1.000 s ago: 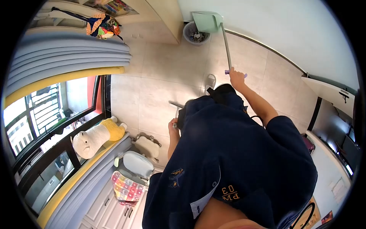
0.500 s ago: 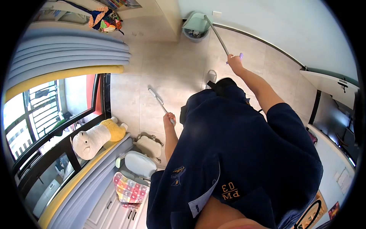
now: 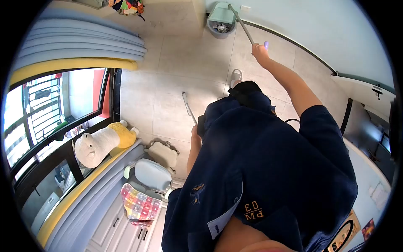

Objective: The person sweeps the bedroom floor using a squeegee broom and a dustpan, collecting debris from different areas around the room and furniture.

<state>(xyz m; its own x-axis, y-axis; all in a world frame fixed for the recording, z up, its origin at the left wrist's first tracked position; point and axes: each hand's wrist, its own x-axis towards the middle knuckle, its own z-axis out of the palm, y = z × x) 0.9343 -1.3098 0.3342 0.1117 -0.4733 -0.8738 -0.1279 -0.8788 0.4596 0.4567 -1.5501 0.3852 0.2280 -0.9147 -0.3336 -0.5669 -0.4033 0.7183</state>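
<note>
My right hand is wrapped round the top of a long grey handle with a purple grip end. At its far end a pale green dustpan is tilted at the bin, its handle side raised. The grey bin stands against the wall and holds crumpled scraps. Partly hidden by the dark shirt, my left hand is closed on a thin stick tool with a narrow white-and-grey head over the floor tiles.
A slippered foot shows ahead of my body. To the left are a window with curtains, a white and yellow plush toy, a beige stool-like piece and a grey chair. A white cabinet panel stands at right.
The dustpan has gone from lying flat across the bin to a tilted position, and my right hand has moved forward. My left hand swung the stick tool out leftward, then back towards my body.
</note>
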